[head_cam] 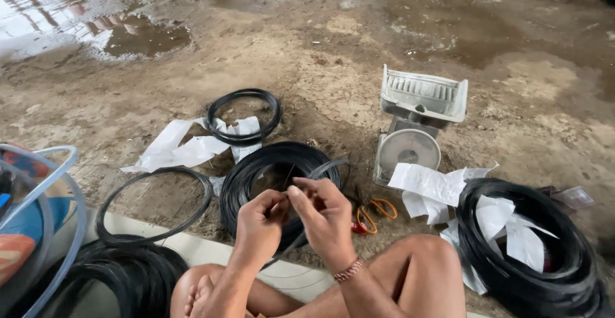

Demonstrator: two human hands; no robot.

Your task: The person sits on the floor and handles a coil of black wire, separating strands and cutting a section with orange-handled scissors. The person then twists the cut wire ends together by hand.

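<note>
My left hand (259, 219) and my right hand (323, 212) meet at the lower middle, fingers pinched together on a thin black wire (286, 183) that rises from a thick black wire coil (253, 171) lying on the ground just beyond them. A beaded bracelet (349, 270) circles my right wrist. My bare knees show below the hands.
More black coils lie around: a small one (243, 97) at the back, a thin ring (154, 180) at left, a pile (128, 273) at lower left, a big one (532, 254) with white paper at right. Orange-handled scissors (375, 214), a grey dial scale (416, 122), clear tubing (61, 228), puddles (138, 36).
</note>
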